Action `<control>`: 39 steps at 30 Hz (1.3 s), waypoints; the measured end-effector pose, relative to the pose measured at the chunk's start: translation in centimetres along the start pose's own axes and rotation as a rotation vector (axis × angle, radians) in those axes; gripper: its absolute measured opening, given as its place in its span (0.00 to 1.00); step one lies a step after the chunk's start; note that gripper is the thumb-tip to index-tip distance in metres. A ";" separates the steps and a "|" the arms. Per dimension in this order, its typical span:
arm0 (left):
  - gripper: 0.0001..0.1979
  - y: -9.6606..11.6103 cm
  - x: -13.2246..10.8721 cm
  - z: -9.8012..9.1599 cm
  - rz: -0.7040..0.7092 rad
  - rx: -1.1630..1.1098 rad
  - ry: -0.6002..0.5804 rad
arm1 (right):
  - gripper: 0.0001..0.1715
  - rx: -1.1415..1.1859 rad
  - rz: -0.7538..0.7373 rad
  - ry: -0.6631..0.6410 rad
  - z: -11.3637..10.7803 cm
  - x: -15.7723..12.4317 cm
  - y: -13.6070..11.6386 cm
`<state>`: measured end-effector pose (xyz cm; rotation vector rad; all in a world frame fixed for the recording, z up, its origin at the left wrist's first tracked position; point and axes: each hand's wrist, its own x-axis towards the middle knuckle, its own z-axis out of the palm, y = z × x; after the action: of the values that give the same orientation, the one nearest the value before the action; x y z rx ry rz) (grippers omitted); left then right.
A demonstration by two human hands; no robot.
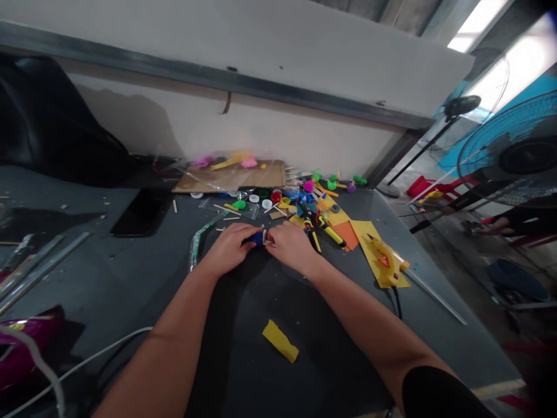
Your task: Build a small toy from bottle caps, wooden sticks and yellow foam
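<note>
1. Our forearms (169, 342) reach across the desk (122, 278) from its near edge; we judge the work partway, its pieces in hand and not set down, though how much is done or left we cannot tell.
2. Toward the far edge, left of our hands, a black phone (141, 213) lies flat.
3. Mid-desk, our left hand (231, 244) has its grip pinching a small blue piece (256, 238).
4. Beyond it, nearer the far edge, lie loose caps (267, 204).
5. Our right hand (292, 242), just beside the left, pinches what looks like a thin pale stick (269, 242); whether that touches the blue piece, we cannot tell.
6. Near the right edge, our yellow glue gun (387, 261) rests on yellow paper (364, 233).
</note>
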<state>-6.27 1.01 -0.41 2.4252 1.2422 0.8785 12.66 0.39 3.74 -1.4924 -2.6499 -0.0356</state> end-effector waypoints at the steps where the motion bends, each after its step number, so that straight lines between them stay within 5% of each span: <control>1: 0.18 0.0 0.0 0.0 -0.003 -0.006 0.000 | 0.10 -0.007 -0.011 0.003 0.1 0.0 0.0; 20: 0.18 0.3 0.1 -0.2 -0.028 -0.036 -0.022 | 0.12 0.047 -0.002 0.019 0.3 0.0 0.1; 27: 0.16 0.4 0.1 -0.3 0.005 -0.026 -0.011 | 0.12 0.189 0.027 0.204 0.0 -0.1 -0.2; 39: 0.16 0.2 0.0 -0.2 -0.003 -0.009 -0.020 | 0.10 0.466 -0.003 0.218 0.9 0.5 0.7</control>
<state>-6.21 0.88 -0.14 2.4186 1.2317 0.8546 12.90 1.21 2.89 -1.2484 -2.2802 0.3707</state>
